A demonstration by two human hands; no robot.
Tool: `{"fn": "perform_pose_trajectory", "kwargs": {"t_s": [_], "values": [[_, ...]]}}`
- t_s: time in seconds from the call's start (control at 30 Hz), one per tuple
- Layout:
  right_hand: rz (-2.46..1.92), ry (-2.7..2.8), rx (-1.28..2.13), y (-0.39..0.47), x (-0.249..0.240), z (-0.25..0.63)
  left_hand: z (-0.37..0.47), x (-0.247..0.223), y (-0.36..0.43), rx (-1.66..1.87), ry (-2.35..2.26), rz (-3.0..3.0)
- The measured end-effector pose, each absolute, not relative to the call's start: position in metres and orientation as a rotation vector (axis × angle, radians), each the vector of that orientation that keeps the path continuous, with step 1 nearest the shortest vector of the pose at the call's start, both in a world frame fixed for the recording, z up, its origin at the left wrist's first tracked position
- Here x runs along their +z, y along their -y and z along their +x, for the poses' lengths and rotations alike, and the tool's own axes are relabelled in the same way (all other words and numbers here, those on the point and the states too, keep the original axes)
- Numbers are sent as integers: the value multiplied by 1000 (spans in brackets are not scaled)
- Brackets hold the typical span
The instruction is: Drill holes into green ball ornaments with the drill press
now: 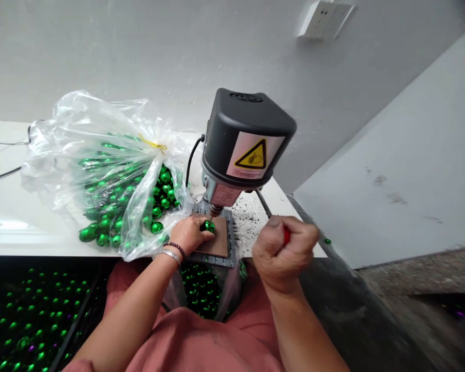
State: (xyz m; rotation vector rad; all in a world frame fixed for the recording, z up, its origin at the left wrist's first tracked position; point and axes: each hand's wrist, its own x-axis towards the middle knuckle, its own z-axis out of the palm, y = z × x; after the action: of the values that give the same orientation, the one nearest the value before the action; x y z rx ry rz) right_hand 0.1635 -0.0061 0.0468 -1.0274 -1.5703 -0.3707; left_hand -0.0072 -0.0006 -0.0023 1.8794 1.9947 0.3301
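My left hand [187, 235] pinches a shiny green ball [208, 226] between thumb and fingers on a brown board [219, 244]. This board lies on the grey metal base [232, 253] of a bench drill press [251, 119]. Right above the ball is the drill bit [211, 219]; whether it has entered the ball I cannot tell. My right hand [282, 253] is closed around the red knob of the drill press lever [287, 235], most of it covered by my fingers.
A tied clear plastic bag [81, 119], torn open, spills green balls [165, 188] left of the machine. Dark shavings [250, 219] litter the white table [8, 206]. More balls fill a bag [201, 289] between my legs and a container [34, 320] at lower left.
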Motion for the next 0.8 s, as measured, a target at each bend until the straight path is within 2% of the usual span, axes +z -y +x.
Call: {"fn": "perform_pose_trajectory", "kwargs": {"t_s": [0.13, 0.3, 0.57, 0.8], "values": [[-1202, 1568, -348, 1, 93, 163, -8, -4, 1, 395, -1964, 1874], [-1297, 1575, -116, -19, 140, 159, -9, -8, 9, 583, -1964, 1843], [-1245, 1558, -71, -27, 141, 157, -14, 2, 52, 770, -1795, 1775], [-1182, 1544, -72, -27, 138, 156, -15, 9, 72, 588, -1574, 1802]]}}
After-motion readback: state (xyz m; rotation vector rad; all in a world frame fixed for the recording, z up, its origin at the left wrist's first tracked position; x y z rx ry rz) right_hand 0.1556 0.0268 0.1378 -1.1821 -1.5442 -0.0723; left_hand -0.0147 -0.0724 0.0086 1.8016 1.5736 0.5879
